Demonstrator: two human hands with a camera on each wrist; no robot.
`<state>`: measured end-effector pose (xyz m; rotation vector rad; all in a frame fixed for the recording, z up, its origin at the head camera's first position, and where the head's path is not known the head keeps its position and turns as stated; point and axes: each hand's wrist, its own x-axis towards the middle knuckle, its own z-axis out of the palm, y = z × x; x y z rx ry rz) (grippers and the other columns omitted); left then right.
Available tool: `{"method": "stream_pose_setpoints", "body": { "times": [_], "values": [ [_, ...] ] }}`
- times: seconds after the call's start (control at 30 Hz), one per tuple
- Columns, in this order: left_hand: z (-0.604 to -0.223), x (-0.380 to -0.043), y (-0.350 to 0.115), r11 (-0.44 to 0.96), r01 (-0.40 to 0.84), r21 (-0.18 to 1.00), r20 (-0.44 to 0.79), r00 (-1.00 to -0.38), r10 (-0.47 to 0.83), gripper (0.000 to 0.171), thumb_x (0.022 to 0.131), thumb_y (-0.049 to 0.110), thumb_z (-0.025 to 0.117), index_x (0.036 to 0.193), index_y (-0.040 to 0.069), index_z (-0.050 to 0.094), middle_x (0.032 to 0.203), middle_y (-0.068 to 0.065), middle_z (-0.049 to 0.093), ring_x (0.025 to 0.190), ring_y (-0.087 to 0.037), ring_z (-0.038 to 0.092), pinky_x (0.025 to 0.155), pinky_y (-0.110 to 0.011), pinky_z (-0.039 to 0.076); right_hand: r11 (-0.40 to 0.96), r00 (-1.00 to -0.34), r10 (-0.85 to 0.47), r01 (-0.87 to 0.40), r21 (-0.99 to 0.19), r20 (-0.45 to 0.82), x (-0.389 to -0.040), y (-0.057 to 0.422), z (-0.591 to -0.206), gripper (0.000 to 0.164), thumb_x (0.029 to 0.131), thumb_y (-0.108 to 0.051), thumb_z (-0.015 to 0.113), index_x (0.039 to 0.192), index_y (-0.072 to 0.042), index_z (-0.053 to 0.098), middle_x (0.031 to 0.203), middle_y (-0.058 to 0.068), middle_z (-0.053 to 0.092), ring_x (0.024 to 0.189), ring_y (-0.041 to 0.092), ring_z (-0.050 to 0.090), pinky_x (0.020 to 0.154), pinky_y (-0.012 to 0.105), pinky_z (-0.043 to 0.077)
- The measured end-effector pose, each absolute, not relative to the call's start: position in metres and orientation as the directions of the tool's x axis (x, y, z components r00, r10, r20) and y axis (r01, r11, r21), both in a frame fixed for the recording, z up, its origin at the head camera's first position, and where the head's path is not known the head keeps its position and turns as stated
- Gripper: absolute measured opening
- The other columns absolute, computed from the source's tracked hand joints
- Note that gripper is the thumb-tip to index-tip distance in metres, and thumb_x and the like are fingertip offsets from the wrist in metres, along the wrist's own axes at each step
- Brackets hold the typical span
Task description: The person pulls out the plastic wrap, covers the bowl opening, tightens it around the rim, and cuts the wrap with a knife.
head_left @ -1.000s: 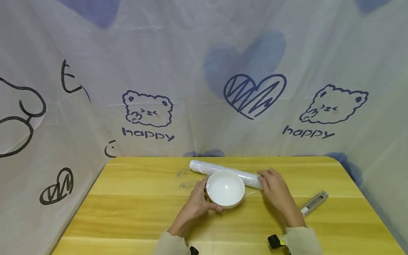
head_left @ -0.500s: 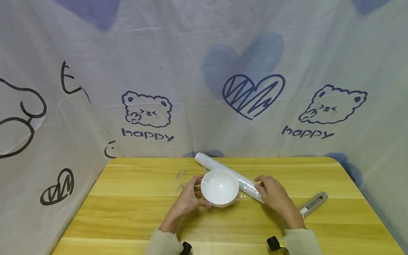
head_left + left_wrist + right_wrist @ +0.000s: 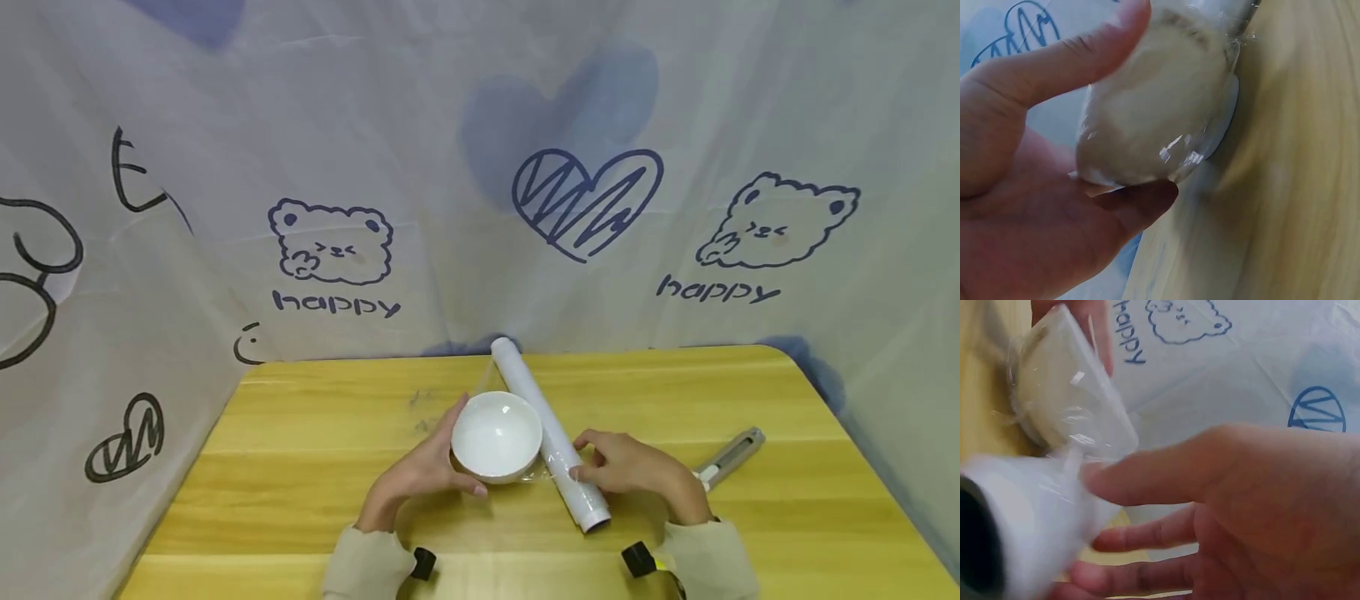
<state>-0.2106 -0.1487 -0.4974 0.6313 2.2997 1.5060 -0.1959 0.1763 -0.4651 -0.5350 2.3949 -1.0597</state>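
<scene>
A white bowl (image 3: 497,437) stands upright at mid-table, with clear plastic film around its outside, glossy in the left wrist view. My left hand (image 3: 427,471) holds it from the left, thumb in front and fingers around the far side. A roll of cling film (image 3: 551,433) slants beside the bowl's right side, its hollow near end toward me. My right hand (image 3: 626,464) grips the roll near that end; in the right wrist view the thumb (image 3: 1147,472) lies against it and the fingers curl to its side. Film stretches between bowl and roll.
A grey utility knife (image 3: 733,457) lies on the wooden table (image 3: 300,483) behind the right wrist. Faint dark marks or film scraps (image 3: 422,410) show left of the bowl. A white cloth (image 3: 442,150) with drawings hangs behind the table.
The roll has swung from nearly crosswise to steeply slanted, its near end coming toward me. The right hand has moved with it, down and left. Bowl and left hand have shifted left.
</scene>
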Motion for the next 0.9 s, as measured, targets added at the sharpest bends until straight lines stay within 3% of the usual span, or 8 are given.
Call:
{"method": "stream_pose_setpoints", "body": {
  "times": [0.1, 0.27, 0.43, 0.63, 0.8, 0.9],
  "values": [
    [-0.496, -0.212, -0.143, 0.414, 0.227, 0.882, -0.005, -0.872, 0.490, 0.140, 0.062, 0.011, 0.100, 0.163, 0.001, 0.004, 0.163, -0.030, 0.011, 0.146, -0.050, 0.024, 0.117, -0.067, 0.022, 0.588, -0.802, -0.544, -0.153, -0.795, -0.248, -0.198, 0.174, -0.463, 0.039, 0.100, -0.022, 0.067, 0.124, 0.008, 0.057, 0.079, 0.006, 0.064, 0.067, 0.020, 0.062, 0.062, 0.032, 0.052],
    [-0.498, -0.216, -0.138, 0.445, 0.255, 0.858, 0.035, -0.895, 0.445, 0.140, 0.060, 0.012, 0.101, 0.163, 0.000, 0.008, 0.160, -0.030, 0.019, 0.143, -0.050, 0.030, 0.116, -0.066, 0.026, 0.575, -0.880, -0.461, -0.199, -0.793, -0.114, -0.208, 0.162, -0.476, 0.050, 0.106, -0.020, 0.056, 0.141, 0.014, 0.046, 0.102, 0.016, 0.067, 0.085, 0.024, 0.066, 0.075, 0.040, 0.057],
    [-0.501, -0.216, -0.138, 0.415, 0.237, 0.878, 0.035, -0.898, 0.439, 0.138, 0.061, 0.008, 0.100, 0.163, -0.001, 0.007, 0.164, -0.029, 0.017, 0.148, -0.048, 0.024, 0.119, -0.065, 0.018, 0.564, -0.932, -0.356, -0.155, -0.811, -0.070, -0.213, 0.149, -0.489, 0.057, 0.107, -0.018, 0.054, 0.149, 0.015, 0.036, 0.113, 0.020, 0.064, 0.099, 0.028, 0.063, 0.089, 0.045, 0.054],
    [-0.500, -0.218, -0.139, 0.360, 0.202, 0.911, 0.027, -0.899, 0.437, 0.137, 0.062, 0.002, 0.098, 0.162, -0.002, 0.006, 0.166, -0.028, 0.013, 0.149, -0.048, 0.020, 0.119, -0.065, 0.013, 0.496, -0.925, -0.354, -0.061, -0.866, -0.137, -0.214, 0.147, -0.489, 0.063, 0.104, -0.019, 0.059, 0.145, 0.022, 0.035, 0.111, 0.021, 0.061, 0.097, 0.028, 0.060, 0.084, 0.042, 0.055],
    [-0.500, -0.218, -0.139, 0.360, 0.201, 0.911, 0.031, -0.903, 0.428, 0.137, 0.062, 0.001, 0.098, 0.162, -0.003, 0.004, 0.165, -0.029, 0.012, 0.149, -0.049, 0.019, 0.119, -0.065, 0.013, 0.440, -0.905, -0.392, -0.029, -0.898, -0.163, -0.215, 0.145, -0.490, 0.051, 0.105, -0.021, 0.057, 0.136, 0.019, 0.047, 0.103, 0.018, 0.062, 0.089, 0.024, 0.060, 0.076, 0.036, 0.055],
    [-0.500, -0.218, -0.140, 0.361, 0.185, 0.914, 0.012, -0.902, 0.431, 0.136, 0.062, 0.002, 0.098, 0.162, -0.003, 0.007, 0.165, -0.028, 0.013, 0.149, -0.048, 0.021, 0.120, -0.064, 0.014, 0.454, -0.921, -0.346, 0.002, -0.891, -0.178, -0.214, 0.142, -0.493, 0.045, 0.102, -0.020, 0.061, 0.128, 0.017, 0.054, 0.100, 0.016, 0.063, 0.087, 0.022, 0.061, 0.076, 0.035, 0.055]
  ]
}}
